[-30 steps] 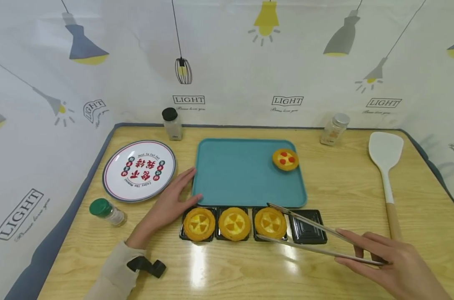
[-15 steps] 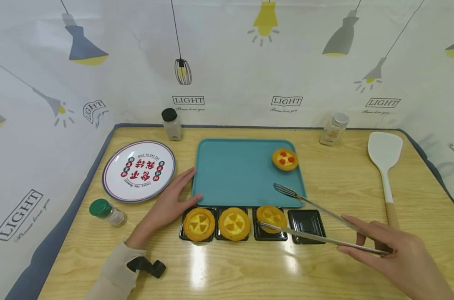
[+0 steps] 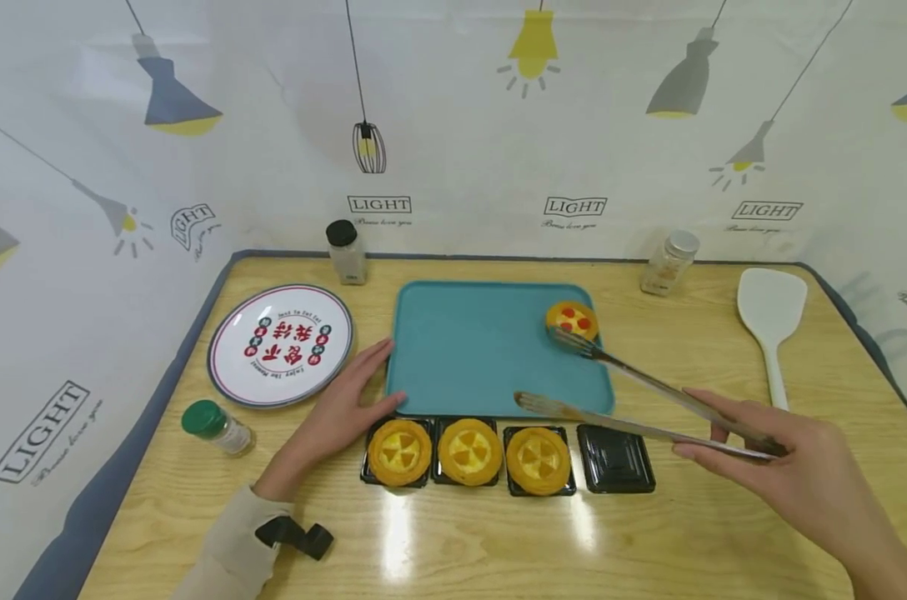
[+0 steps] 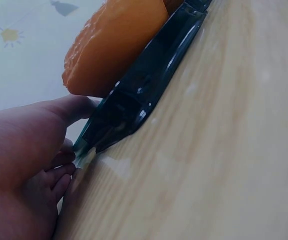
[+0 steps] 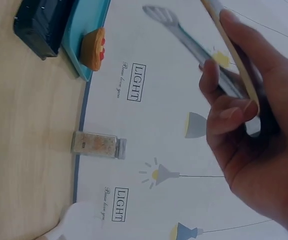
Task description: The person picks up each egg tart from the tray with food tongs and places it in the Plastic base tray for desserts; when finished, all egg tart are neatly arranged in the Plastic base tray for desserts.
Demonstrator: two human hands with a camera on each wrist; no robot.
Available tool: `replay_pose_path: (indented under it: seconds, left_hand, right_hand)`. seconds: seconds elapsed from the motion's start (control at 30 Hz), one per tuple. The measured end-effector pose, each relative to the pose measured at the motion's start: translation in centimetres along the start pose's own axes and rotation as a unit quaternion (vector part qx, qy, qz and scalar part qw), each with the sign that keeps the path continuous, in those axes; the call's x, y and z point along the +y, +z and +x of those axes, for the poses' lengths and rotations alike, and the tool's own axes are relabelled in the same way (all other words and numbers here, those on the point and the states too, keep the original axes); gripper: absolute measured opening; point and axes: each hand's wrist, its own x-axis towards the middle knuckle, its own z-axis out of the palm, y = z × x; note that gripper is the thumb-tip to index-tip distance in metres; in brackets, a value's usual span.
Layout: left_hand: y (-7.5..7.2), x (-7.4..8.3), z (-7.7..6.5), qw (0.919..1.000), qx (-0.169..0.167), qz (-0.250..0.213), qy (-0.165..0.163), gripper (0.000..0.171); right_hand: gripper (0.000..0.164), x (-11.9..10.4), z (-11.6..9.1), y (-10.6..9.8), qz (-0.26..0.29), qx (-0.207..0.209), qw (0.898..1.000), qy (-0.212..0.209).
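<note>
My right hand (image 3: 806, 475) grips metal tongs (image 3: 678, 432), fingers and thumb around their handle end. The tongs' arms are spread, with nothing between the tips. In the head view, the upper tip overlaps a tart with red dots (image 3: 568, 316) on the teal tray (image 3: 468, 350); contact cannot be told. The lower tip hangs over the tray's front edge. My left hand (image 3: 348, 404) touches the tray's left edge with extended fingers and thumb. Below the tray, three yellow-topped tarts (image 3: 538, 461) sit in black plastic trays. A fourth black tray (image 3: 617, 459) holds nothing.
A white plate (image 3: 262, 375) with printed characters lies left, near a green-capped bottle (image 3: 217, 427). Along the back stand a black-capped shaker (image 3: 346, 254) and a glass jar (image 3: 668, 265). A white spatula (image 3: 772, 304) lies at the right.
The tongs have risen from around the third yellow-topped tart to above the tray. That tart tilted, then settled slightly nearer in its black tray. My left hand stays at the tray's edge.
</note>
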Motion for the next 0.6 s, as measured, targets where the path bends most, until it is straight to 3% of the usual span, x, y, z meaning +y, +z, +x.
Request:
replay_pose_path:
  seconds: [0.1, 0.2, 0.37, 0.6]
  left_hand:
    - [0.0, 0.1, 0.0, 1.0, 0.0, 0.0, -0.002, 0.078]
    - [-0.1, 0.1, 0.0, 1.0, 0.001, 0.002, -0.004, 0.078]
    - [-0.2, 0.1, 0.0, 1.0, 0.004, 0.004, -0.005, 0.078]
    - [0.1, -0.1, 0.0, 1.0, 0.002, 0.006, -0.004, 0.078]
  right_hand:
    - [0.052, 0.1, 1.1, -0.2, -0.02, 0.012, 0.998, 0.065]
    - [0.051, 0.2, 2.6, 0.0, -0.054, 0.012, 0.994, 0.099]
    - [0.057, 0.8, 5.1, 0.8, -0.097, 0.022, 0.991, 0.089]
    - [0.064, 1.0, 6.5, 1.6, -0.11, 0.012, 0.985, 0.129]
